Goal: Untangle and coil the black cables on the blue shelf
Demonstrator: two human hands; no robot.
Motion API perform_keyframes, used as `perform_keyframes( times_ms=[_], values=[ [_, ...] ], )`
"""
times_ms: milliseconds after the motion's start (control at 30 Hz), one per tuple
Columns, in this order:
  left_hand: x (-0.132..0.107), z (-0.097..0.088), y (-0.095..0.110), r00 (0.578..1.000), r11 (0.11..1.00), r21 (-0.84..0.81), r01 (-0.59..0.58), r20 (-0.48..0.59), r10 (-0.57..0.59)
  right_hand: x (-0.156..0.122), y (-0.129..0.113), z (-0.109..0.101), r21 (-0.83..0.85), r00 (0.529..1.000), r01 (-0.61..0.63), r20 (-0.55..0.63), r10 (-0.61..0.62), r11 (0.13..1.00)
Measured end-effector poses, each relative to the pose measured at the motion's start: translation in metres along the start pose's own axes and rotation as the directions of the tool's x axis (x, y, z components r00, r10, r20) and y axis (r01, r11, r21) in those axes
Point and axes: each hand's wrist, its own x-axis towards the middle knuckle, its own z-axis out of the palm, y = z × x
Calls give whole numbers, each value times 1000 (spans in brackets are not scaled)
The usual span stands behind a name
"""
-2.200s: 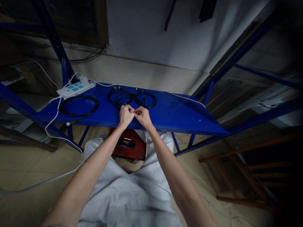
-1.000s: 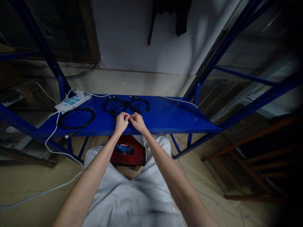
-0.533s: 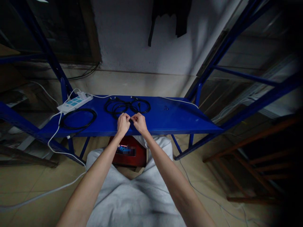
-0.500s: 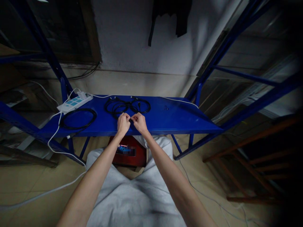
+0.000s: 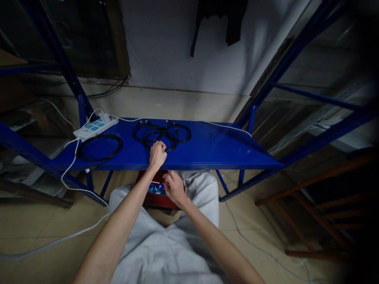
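Note:
On the blue shelf (image 5: 195, 148), my left hand (image 5: 158, 154) is closed at the near edge of a coiled black cable (image 5: 185, 139), its fingertips pinching the cable there. The exact grip is partly hidden by the fingers. Below the shelf edge, my right hand (image 5: 174, 187) hovers by a phone (image 5: 156, 188) with a lit screen, fingers loosely bent and nothing visible in them. That phone lies on a red stool (image 5: 160, 202) between my knees. A separate black cable coil (image 5: 100, 157) rests at the shelf's left end.
A white power strip (image 5: 96, 128) with blue sockets sits at the left rear. Its white cord (image 5: 66, 189) hangs to the floor. Small dark bits (image 5: 211, 135) lie on the shelf's right half. Blue posts (image 5: 251, 120) frame both ends, and a wooden chair (image 5: 296, 221) stands right.
My right hand has parted from the left and come down toward me, over the phone. The phone's screen shows brighter. My left hand stays by the coiled cable.

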Motion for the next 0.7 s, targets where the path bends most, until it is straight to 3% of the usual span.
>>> perform_keyframes(
  times_ms=[33,100,133,200,267,333,533,633,700],
  values=[
    [0,0,0,1000,1000,0,1,3,-1,-21,4,13,-52,987,7,162,2,999],
    [0,0,0,1000,1000,-3,3,6,-3,-51,18,37,-187,914,-118,364,180,975],
    [0,0,0,1000,1000,-6,2,7,-2,-60,26,47,-262,858,-202,417,299,944],
    [0,-1,0,1000,1000,-13,-1,9,1,-69,40,61,-340,739,-279,522,427,898],
    [0,0,-1,1000,1000,-22,0,10,0,-72,49,68,-370,631,-296,616,471,881],
    [0,0,-2,1000,1000,-28,5,5,-4,-75,53,72,-381,554,-300,677,485,875],
    [0,2,-4,1000,1000,-28,-7,-12,7,-86,55,73,-469,497,-418,600,627,778],
    [-1,1,-4,1000,1000,-29,-3,-12,2,-88,56,70,-478,436,-428,634,639,767],
    [-1,0,-3,1000,999,-36,2,-6,-2,-89,56,69,-470,420,-434,649,635,768]
  ],
)
